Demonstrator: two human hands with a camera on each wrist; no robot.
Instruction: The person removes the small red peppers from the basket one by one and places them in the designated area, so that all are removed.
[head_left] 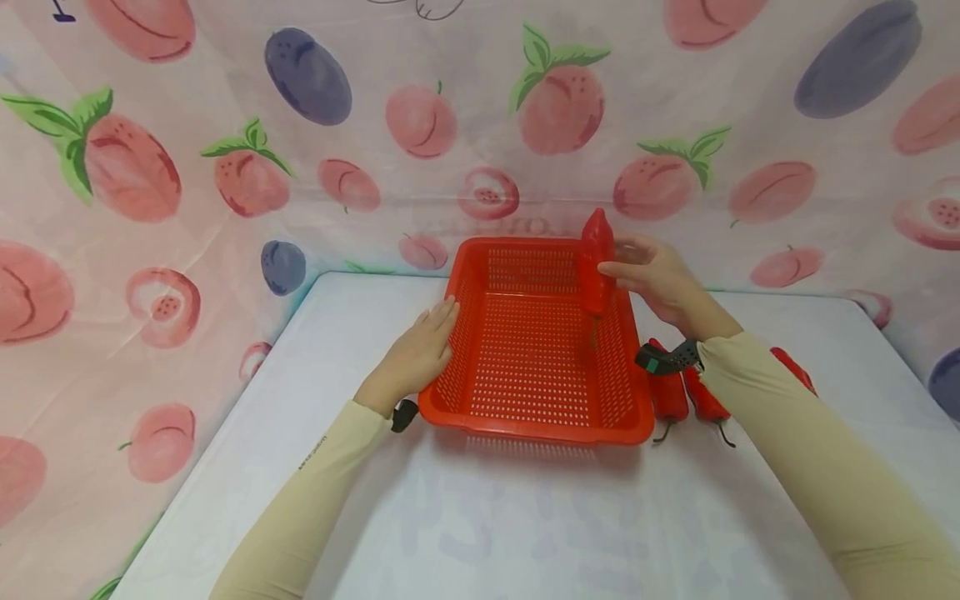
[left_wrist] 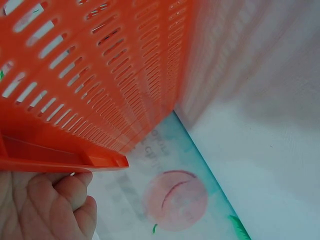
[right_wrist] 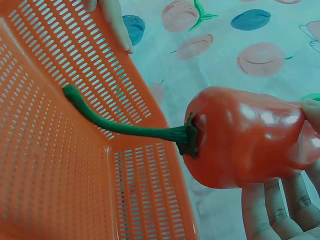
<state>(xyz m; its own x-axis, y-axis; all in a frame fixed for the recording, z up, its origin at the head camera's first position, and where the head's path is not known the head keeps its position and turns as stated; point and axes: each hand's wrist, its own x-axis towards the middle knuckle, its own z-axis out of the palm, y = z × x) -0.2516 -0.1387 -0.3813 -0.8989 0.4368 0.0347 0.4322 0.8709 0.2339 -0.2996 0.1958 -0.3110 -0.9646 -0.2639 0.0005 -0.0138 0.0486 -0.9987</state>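
Observation:
A red pepper (head_left: 597,260) with a long green stem (right_wrist: 135,131) hangs stem down over the right side of an orange-red perforated plastic basket (head_left: 536,432). My right hand (head_left: 654,279) grips it between thumb and fingers; in the right wrist view the thumb (right_wrist: 312,114) lies on one side and several fingers (right_wrist: 276,210) on the other. On the basket's left rim rests my left hand (head_left: 422,350), its fingers straight. The left wrist view shows that hand (left_wrist: 47,202) right against the rim. The basket floor shows bare.
Several red peppers lie on the white table (head_left: 525,533) right of the basket: one pepper (head_left: 670,396) beside its wall, another pepper (head_left: 705,398) next to it, and one more (head_left: 793,369) beyond my right forearm. A fruit-printed cloth (head_left: 450,75) hangs behind the table.

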